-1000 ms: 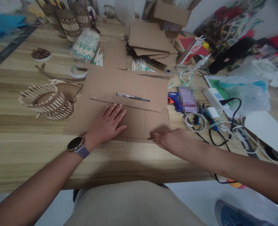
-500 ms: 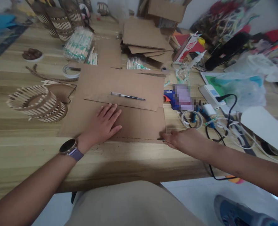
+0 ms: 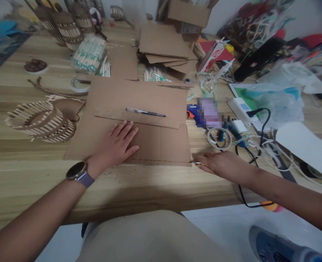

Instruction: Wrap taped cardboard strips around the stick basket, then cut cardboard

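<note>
My left hand (image 3: pixel 119 143) lies flat with fingers spread on a brown cardboard sheet (image 3: pixel 163 143), wearing a watch at the wrist. Just off the sheet's lower right corner, my right hand (image 3: pixel 214 162) is closed around what looks like a slim craft knife (image 3: pixel 197 163); only a shiny bit near the fingertips shows. A dark, broken line runs along the sheet's near edge toward that hand. Above the left fingers, a black pen (image 3: pixel 146 112) rests on a second cardboard piece (image 3: pixel 117 96) lying over the sheet.
Left of the cardboard stands a slatted stick basket (image 3: pixel 37 118). Bundled wrapped sticks (image 3: pixel 88 54) and stacked cardboard (image 3: pixel 163 42) lie behind. To the right are a tape roll (image 3: pixel 219 138), a blue glue gun (image 3: pixel 193 111), a power strip (image 3: pixel 241 109) and loose cables.
My right hand has slid a little right, off the cardboard's corner, with the slim tool in its fingers. My left hand stays pressed on the sheet. The view has shifted slightly.
</note>
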A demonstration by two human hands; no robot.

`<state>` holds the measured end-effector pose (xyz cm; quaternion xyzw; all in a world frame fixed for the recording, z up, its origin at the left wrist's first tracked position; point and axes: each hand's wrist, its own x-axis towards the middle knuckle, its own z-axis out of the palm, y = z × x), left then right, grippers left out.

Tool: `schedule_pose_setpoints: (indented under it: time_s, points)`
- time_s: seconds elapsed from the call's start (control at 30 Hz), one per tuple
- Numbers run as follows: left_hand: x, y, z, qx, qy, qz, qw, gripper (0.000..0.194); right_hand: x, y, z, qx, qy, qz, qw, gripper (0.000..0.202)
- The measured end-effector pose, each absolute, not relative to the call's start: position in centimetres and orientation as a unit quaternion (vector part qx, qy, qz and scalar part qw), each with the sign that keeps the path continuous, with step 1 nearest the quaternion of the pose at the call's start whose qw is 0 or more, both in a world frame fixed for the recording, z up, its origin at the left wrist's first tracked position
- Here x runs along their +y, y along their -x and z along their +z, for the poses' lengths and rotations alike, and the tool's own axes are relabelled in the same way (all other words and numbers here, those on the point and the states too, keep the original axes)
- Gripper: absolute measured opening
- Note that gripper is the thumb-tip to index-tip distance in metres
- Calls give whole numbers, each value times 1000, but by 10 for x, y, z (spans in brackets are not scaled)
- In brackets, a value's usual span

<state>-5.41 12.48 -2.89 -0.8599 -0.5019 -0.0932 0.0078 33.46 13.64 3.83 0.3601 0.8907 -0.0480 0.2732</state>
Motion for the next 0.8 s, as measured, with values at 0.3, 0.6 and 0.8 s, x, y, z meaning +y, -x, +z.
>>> schedule_pose_setpoints:
  time_s: [0.3, 0.6, 0.8]
  points:
    - [124, 53, -27, -505, 859, -87, 12, 65, 134, -338, 36, 883, -367, -33, 290, 33]
    - [123, 51, -23, -505, 858, -91, 5, 64, 134, -342, 37, 900, -361, -42, 239, 31]
    - [124, 51, -25, -503, 858, -99, 12, 63, 134, -337, 41, 886, -372, -51, 272, 31]
